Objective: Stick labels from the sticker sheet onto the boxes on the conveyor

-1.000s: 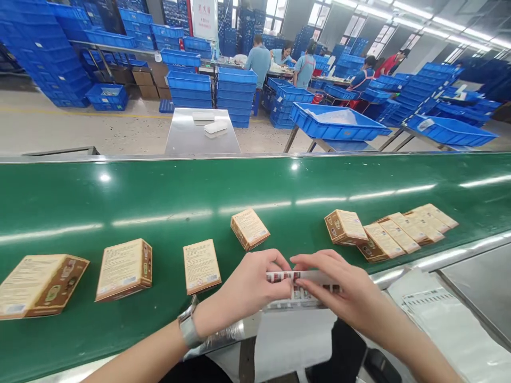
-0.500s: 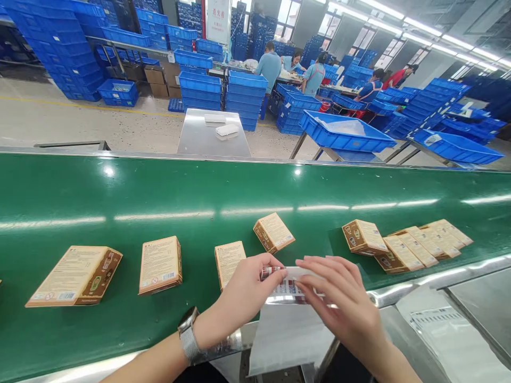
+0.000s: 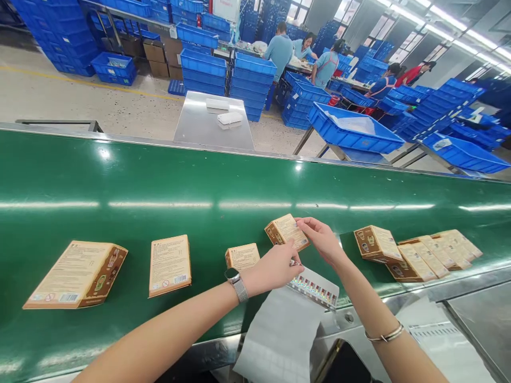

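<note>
My left hand (image 3: 279,268) pinches the upper left end of a sheet of stickers (image 3: 313,287), a white strip with a row of small shiny labels, from which pale backing paper (image 3: 279,330) hangs over the belt's near edge. Just beyond that hand is a brown and cream carton (image 3: 288,227) with printed text. The fingertips of my right hand (image 3: 319,238) are drawn together at its upper right edge. What they pinch, if anything, is too small to make out. Left of my hands lies another such carton (image 3: 242,256), partly behind my left forearm.
On the green conveyor belt (image 3: 159,175) two cartons lie farther left, and a row of overlapping cartons (image 3: 423,255) lies at right. A dark phone-like object (image 3: 343,364) is near my body. Beyond the belt are a metal table (image 3: 195,119), blue crates (image 3: 355,130) and several people.
My right hand has left the sticker sheet and moved forward to the carton. My left hand has shifted slightly right, still with the sheet, which now tilts down to the right.
</note>
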A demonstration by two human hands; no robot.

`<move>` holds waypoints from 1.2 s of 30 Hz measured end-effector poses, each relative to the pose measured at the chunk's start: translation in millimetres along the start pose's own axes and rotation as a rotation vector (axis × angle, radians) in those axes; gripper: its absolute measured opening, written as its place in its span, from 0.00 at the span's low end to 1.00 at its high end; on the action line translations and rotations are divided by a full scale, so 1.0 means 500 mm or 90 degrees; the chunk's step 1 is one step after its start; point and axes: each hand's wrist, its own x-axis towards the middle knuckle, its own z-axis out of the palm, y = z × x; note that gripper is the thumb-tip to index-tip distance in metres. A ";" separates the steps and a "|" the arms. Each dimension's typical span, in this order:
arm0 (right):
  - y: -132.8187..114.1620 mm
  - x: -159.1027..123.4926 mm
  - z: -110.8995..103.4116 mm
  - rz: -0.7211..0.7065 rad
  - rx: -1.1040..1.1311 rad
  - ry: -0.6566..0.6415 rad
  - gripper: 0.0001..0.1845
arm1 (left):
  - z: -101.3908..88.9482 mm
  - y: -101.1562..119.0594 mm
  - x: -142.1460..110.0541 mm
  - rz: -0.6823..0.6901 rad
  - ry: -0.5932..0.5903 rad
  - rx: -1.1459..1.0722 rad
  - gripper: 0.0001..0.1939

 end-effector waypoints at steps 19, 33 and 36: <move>-0.079 -0.106 -0.047 -0.081 -0.193 0.185 0.22 | 0.041 0.023 -0.111 -0.041 0.061 -0.246 0.14; -0.130 -0.345 0.092 -0.603 -0.519 0.043 0.14 | 0.052 0.002 -0.202 -0.042 0.139 -0.338 0.19; -0.114 -0.349 0.081 -0.549 -0.477 0.067 0.11 | 0.063 -0.003 -0.189 -0.053 0.159 -0.300 0.18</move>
